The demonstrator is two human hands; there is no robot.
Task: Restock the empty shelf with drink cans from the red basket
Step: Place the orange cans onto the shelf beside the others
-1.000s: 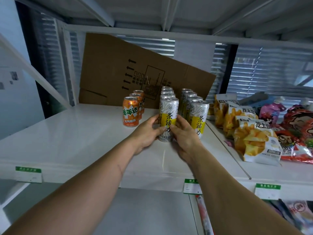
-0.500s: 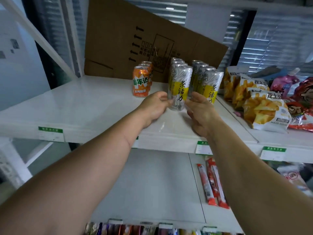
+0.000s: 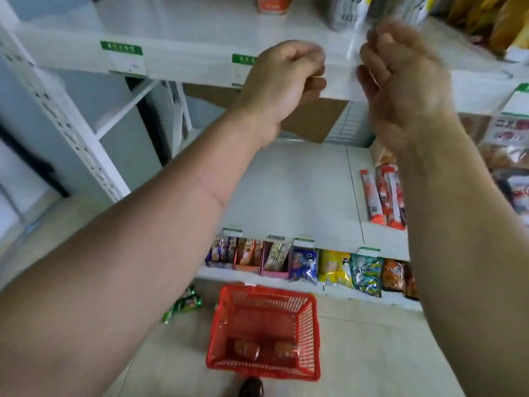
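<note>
Left hand: my left hand [image 3: 286, 78] is off the tall can now, fingers curled loosely on nothing, hanging in front of the shelf edge [image 3: 200, 67] at about 12 o'clock in view.
Right hand: my right hand [image 3: 400, 81] is also free, fingers half bent and relaxed, blurred with motion; it holds nothing.
Change: a second ago both hands were cupped round the front silver-and-yellow can [image 3: 343, 12]; half a second ago they were just letting go. Now they are clear of it and drawn back toward me.
View: my head has tipped down. The cans sat mid-frame before; now only their bottoms show at 12 to 1 o'clock, with the orange can [image 3: 272, 4] to their left.
Basket: the red basket [image 3: 313, 325] has come into view on the floor at 6 o'clock, which the earlier frames did not show.
Remaining stock: two orange cans [image 3: 247, 349] lie in the basket bottom at its near end; blur hides the labels.
Meaning: that can counts as placed. I judge the next step is reaching down for those two.
Shelf room: bare white shelf lies left of the orange can, toward 11 o'clock.
</note>
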